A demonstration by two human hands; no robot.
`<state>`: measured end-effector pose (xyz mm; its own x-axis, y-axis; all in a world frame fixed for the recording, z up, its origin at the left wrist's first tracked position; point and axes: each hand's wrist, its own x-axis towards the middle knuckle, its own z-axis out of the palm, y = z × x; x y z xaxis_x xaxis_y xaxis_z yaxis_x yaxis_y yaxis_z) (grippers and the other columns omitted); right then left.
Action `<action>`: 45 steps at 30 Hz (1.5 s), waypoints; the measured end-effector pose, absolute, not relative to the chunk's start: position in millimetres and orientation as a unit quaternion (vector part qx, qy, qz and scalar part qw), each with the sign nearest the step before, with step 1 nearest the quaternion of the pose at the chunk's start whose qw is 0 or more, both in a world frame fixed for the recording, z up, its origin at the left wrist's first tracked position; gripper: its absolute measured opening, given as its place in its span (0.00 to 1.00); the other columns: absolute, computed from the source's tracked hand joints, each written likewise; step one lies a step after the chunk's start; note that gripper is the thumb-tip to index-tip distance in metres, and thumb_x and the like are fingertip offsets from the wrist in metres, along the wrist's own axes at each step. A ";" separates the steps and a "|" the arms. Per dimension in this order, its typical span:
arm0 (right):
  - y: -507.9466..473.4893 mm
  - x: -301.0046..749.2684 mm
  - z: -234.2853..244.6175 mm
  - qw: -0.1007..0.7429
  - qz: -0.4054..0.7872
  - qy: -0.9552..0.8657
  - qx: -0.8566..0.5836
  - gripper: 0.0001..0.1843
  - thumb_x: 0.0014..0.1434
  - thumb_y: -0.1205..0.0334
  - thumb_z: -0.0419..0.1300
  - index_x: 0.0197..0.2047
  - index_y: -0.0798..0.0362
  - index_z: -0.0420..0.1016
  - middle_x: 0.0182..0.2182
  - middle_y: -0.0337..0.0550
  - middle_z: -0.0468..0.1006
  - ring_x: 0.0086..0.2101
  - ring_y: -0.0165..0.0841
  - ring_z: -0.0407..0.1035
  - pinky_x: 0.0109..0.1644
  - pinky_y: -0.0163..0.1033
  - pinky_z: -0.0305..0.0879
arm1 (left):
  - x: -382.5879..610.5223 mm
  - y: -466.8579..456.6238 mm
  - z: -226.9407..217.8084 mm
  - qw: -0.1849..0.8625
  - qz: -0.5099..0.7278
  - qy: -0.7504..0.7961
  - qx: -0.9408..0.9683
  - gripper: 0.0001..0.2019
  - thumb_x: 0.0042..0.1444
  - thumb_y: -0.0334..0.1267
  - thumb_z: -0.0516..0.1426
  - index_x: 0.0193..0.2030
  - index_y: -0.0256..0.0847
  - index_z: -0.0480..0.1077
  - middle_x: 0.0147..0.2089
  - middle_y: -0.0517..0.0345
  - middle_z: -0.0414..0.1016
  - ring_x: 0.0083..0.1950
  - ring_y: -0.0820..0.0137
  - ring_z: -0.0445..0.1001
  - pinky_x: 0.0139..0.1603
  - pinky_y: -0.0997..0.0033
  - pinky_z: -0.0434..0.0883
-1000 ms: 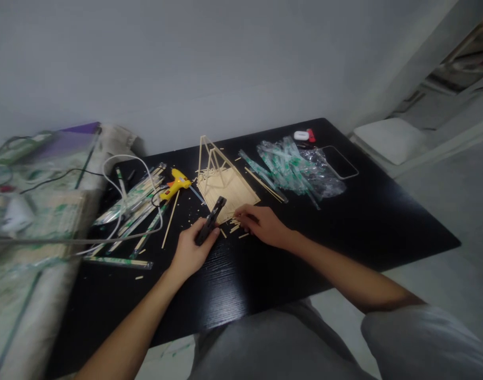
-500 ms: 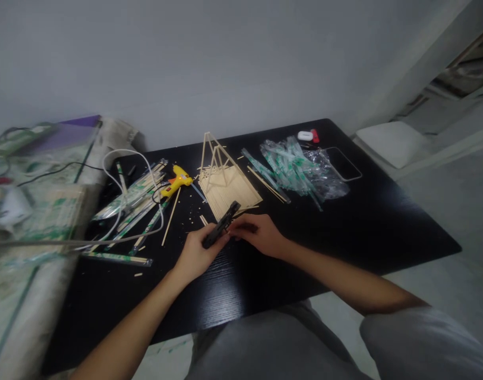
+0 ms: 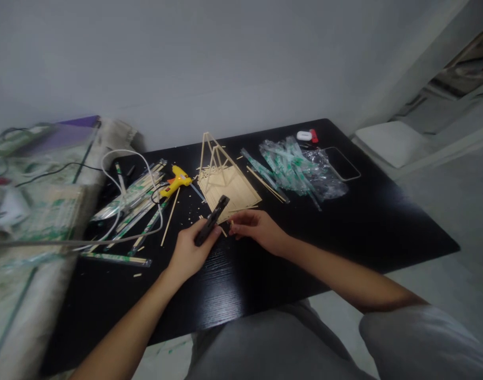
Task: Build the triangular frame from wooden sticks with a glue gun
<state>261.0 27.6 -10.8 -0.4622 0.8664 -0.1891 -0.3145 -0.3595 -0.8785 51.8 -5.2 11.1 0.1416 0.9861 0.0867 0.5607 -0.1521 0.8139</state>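
My left hand (image 3: 191, 247) is wrapped round a slim black hand tool (image 3: 212, 220); its exact kind is unclear. The tool tilts up and away, its far end in front of a flat panel of wooden sticks (image 3: 237, 191). To the right, my right hand (image 3: 259, 231) pinches what looks like a short piece of wooden stick (image 3: 230, 225), mostly covered by the fingers. A small pale stick (image 3: 224, 231) shows between the two hands. On the panel stands a triangular frame of sticks (image 3: 215, 153).
A yellow hot glue gun (image 3: 175, 182) lies left of the panel, near wrapped chopsticks (image 3: 136, 203) and a looped white cable (image 3: 162, 211). Crumpled plastic wrappers (image 3: 289, 166), a phone (image 3: 343, 163) and a white case (image 3: 304, 135) lie on the black table (image 3: 344, 232) at right.
My left hand has drawn the black tool slightly left, away from my right hand. A gap has opened between them, and small stick pieces show there.
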 end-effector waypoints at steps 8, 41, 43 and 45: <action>31.6 264.1 -8.7 0.383 0.744 -0.416 -0.355 0.17 0.47 0.55 0.76 0.37 0.56 0.81 0.29 0.38 0.81 0.31 0.29 0.77 0.40 0.36 0.75 | 34.1 4.9 10.0 0.152 0.227 0.596 0.755 0.12 0.60 0.41 0.57 0.48 0.41 0.73 0.44 0.53 0.82 0.44 0.61 0.80 0.46 0.64 0.73; 30.6 263.5 -3.1 0.407 0.721 -0.409 -0.384 0.21 0.40 0.51 0.79 0.30 0.57 0.80 0.23 0.38 0.78 0.22 0.26 0.71 0.29 0.33 0.74 | 40.8 -1.5 11.7 0.114 0.104 0.589 0.793 0.06 0.59 0.34 0.57 0.43 0.42 0.69 0.40 0.50 0.79 0.41 0.58 0.79 0.40 0.63 0.71; 30.7 263.3 -3.7 0.406 0.719 -0.412 -0.386 0.21 0.40 0.51 0.79 0.30 0.57 0.80 0.23 0.38 0.79 0.22 0.26 0.71 0.29 0.34 0.74 | 41.5 -1.7 12.6 0.114 0.096 0.594 0.791 0.05 0.59 0.35 0.57 0.42 0.42 0.69 0.39 0.50 0.79 0.40 0.58 0.79 0.38 0.64 0.70; 30.9 263.1 -4.6 0.405 0.716 -0.415 -0.389 0.21 0.40 0.51 0.79 0.30 0.57 0.80 0.23 0.38 0.79 0.22 0.27 0.71 0.29 0.34 0.75 | 41.9 -1.8 13.0 0.111 0.088 0.598 0.789 0.05 0.59 0.35 0.57 0.42 0.42 0.69 0.39 0.50 0.80 0.39 0.58 0.79 0.37 0.64 0.70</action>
